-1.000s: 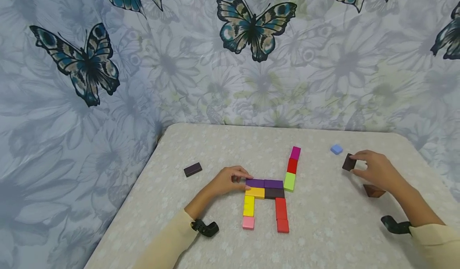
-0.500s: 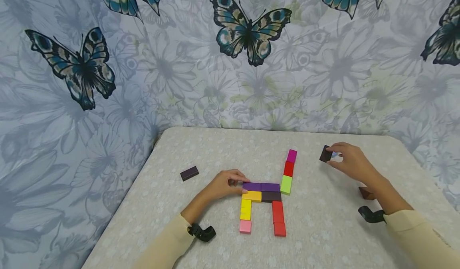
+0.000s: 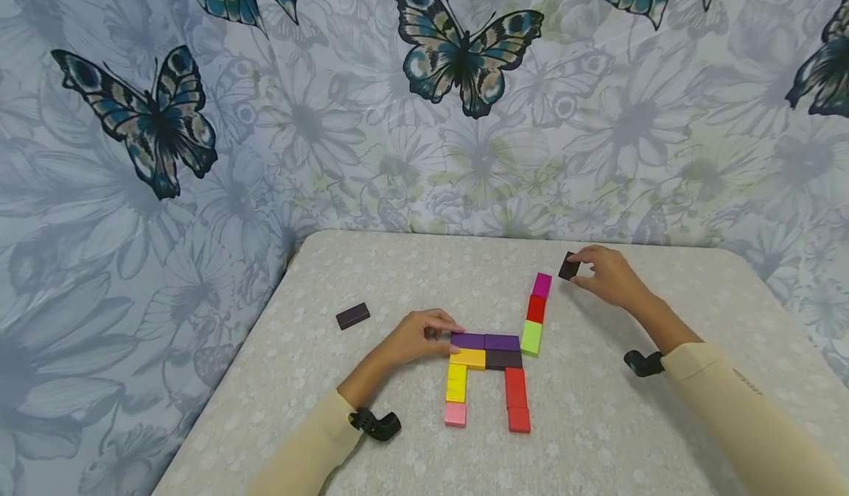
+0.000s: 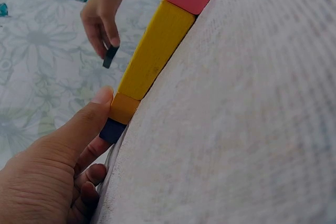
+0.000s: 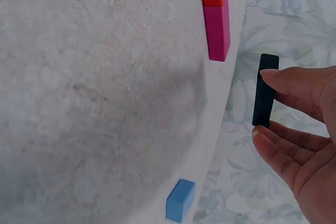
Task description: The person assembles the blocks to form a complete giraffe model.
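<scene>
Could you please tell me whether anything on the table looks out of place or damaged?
I see no spill or damage. Two blocks lie apart: a dark rectangular block, set at an angle left of the block arrangement, and a light blue block in the right wrist view. They look odd only because they join nothing.

From the near side and well back, the head camera looks forward and down over the table to the patterned backdrop. The left wrist camera, close and steeply tilted, looks past the left hand and the yellow block toward the right hand farther off. Also close and tilted, the right wrist camera faces that hand's fingers and shares the magenta block with the head view.
</scene>
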A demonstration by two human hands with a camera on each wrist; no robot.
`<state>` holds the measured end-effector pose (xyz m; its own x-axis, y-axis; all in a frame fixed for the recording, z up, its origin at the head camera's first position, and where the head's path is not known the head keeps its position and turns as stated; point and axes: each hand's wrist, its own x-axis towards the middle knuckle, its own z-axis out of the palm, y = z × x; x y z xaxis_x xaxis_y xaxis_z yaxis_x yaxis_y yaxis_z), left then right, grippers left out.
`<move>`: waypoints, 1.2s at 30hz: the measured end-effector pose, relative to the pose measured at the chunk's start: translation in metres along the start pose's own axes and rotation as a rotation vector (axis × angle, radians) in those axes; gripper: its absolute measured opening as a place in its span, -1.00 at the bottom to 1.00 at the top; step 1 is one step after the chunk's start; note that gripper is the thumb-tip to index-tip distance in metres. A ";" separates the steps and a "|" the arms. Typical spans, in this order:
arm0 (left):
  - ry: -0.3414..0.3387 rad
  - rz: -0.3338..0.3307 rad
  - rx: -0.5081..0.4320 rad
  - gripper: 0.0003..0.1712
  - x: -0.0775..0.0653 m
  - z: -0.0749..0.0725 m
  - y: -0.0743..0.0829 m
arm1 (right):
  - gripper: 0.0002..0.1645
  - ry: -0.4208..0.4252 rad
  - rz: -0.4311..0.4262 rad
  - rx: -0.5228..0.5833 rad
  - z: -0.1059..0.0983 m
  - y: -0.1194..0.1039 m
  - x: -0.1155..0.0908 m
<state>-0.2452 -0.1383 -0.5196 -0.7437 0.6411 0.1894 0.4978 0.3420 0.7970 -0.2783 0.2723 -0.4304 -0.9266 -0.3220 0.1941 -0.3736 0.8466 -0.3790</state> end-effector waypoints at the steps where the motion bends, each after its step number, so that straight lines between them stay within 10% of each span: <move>1: -0.002 -0.002 0.004 -0.59 0.000 0.000 0.001 | -0.53 -0.005 0.003 0.002 0.002 0.000 0.003; 36: -0.002 0.004 0.008 -0.60 0.000 -0.002 0.001 | -0.68 -0.083 -0.034 0.067 0.039 0.019 0.047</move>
<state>-0.2452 -0.1393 -0.5181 -0.7408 0.6439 0.1916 0.5043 0.3447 0.7917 -0.3305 0.2562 -0.4638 -0.9126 -0.3864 0.1332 -0.4043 0.8052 -0.4338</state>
